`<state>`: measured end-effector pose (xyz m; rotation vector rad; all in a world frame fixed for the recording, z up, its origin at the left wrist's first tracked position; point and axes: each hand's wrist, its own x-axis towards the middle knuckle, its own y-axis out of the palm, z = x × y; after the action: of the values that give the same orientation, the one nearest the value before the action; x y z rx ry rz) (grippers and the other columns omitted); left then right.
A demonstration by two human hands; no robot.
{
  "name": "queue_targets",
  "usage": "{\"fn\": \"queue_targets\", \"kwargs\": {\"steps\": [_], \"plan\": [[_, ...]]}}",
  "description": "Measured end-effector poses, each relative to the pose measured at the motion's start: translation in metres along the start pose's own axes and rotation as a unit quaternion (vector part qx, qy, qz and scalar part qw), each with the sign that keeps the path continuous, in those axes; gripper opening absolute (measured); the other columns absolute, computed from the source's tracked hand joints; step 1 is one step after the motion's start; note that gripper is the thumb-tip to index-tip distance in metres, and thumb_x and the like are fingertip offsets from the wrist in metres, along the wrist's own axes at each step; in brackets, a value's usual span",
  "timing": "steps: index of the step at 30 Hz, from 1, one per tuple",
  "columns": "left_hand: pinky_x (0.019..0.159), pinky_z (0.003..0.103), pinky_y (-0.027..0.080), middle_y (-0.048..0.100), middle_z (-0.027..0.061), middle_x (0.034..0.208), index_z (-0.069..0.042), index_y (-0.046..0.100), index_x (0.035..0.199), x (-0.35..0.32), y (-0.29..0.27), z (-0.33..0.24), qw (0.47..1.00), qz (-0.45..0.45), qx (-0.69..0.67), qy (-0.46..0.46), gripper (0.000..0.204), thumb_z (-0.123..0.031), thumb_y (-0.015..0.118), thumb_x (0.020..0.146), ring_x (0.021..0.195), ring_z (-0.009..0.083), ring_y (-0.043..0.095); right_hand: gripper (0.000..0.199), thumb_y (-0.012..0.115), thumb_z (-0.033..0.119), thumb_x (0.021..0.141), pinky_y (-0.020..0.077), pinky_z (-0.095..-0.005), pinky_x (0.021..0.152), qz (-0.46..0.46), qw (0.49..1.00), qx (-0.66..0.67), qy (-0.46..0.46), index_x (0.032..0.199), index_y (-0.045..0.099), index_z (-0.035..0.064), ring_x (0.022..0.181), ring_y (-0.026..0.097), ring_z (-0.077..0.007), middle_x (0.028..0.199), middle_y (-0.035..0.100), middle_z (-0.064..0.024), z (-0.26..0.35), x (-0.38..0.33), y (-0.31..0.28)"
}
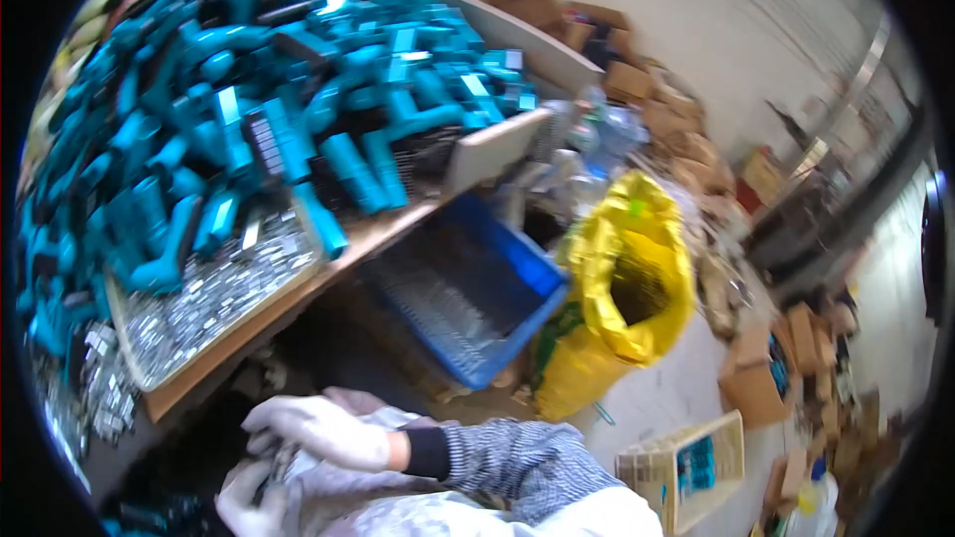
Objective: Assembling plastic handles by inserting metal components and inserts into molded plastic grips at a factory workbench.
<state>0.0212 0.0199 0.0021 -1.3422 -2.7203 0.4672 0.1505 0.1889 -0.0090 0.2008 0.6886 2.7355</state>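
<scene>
Both of my hands wear white gloves and meet low at the left, below the table edge. My right hand (pixel 320 432) comes in on a grey knit sleeve and rests with bent fingers over my left hand (pixel 245 503). My left hand's fingers are closed around a small dark part (pixel 276 465), which is mostly hidden between the two gloves. I cannot see whether my right hand grips it too. Just above the hands runs the wooden table edge (pixel 261 323), with a tray of small shiny metal pieces (pixel 214 293) on it.
A big heap of teal and black plastic tool housings (pixel 269 109) covers the table. A blue plastic crate (pixel 468 293) sits under the table edge, beside an open yellow sack (pixel 622 288). Cardboard boxes (pixel 756 378) and litter lie on the floor at the right.
</scene>
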Motion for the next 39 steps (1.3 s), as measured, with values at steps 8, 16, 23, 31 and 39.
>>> {"fn": "queue_targets", "kwargs": {"steps": [8,16,23,31,39], "plan": [[0.070,0.038,0.055,0.072,0.0130,0.083,-0.005,0.075,0.098,0.008,-0.011,-0.026,0.969,0.037,0.139,0.198,0.024,-0.011,0.082,0.075,0.077,0.0309,0.070,0.053,0.033,0.036,0.111,0.0396,-0.0480,0.114,-0.039,0.997,0.068,-0.023,0.137,0.047,-0.0081,0.129,0.055,-0.0384,0.138,0.054,-0.0290,-0.014,-0.007,0.026],[0.066,0.036,0.056,0.074,0.0111,0.090,-0.009,0.074,0.102,-0.010,-0.021,-0.002,0.968,-0.030,0.153,0.196,0.025,-0.017,0.080,0.079,0.074,0.0301,0.071,0.065,0.043,0.047,0.107,0.0388,-0.0453,0.115,-0.093,0.990,0.087,0.065,0.145,0.040,-0.0065,0.130,0.055,-0.0334,0.143,0.052,-0.0247,-0.027,0.003,0.030],[0.064,0.038,0.055,0.073,0.0110,0.086,-0.011,0.075,0.104,0.005,-0.025,-0.001,0.962,-0.030,0.185,0.201,0.026,-0.021,0.080,0.080,0.071,0.0311,0.070,0.025,0.051,0.007,0.097,0.0492,-0.0401,0.098,-0.083,0.949,-0.295,-0.070,0.115,0.062,-0.0068,0.117,0.060,-0.0339,0.124,0.062,-0.0229,-0.011,-0.012,0.008],[0.065,0.036,0.057,0.074,0.0135,0.085,-0.006,0.076,0.099,0.004,-0.023,-0.005,0.972,-0.051,0.181,0.142,0.027,-0.018,0.084,0.076,0.074,0.0296,0.073,0.019,0.056,-0.002,0.088,0.0511,-0.0346,0.091,-0.156,0.905,-0.377,-0.117,0.103,0.068,-0.0040,0.099,0.065,-0.0256,0.107,0.067,-0.0148,0.041,0.007,-0.019],[0.071,0.032,0.057,0.075,0.0135,0.087,-0.002,0.076,0.097,0.003,-0.022,-0.005,0.979,-0.031,0.168,0.112,0.027,-0.011,0.084,0.074,0.077,0.0230,0.074,0.037,0.073,0.001,0.076,0.0502,-0.0442,0.090,-0.356,0.526,-0.743,-0.211,0.112,0.067,0.0085,0.104,0.061,-0.0357,0.110,0.064,-0.0144,0.107,0.004,-0.118]]}}
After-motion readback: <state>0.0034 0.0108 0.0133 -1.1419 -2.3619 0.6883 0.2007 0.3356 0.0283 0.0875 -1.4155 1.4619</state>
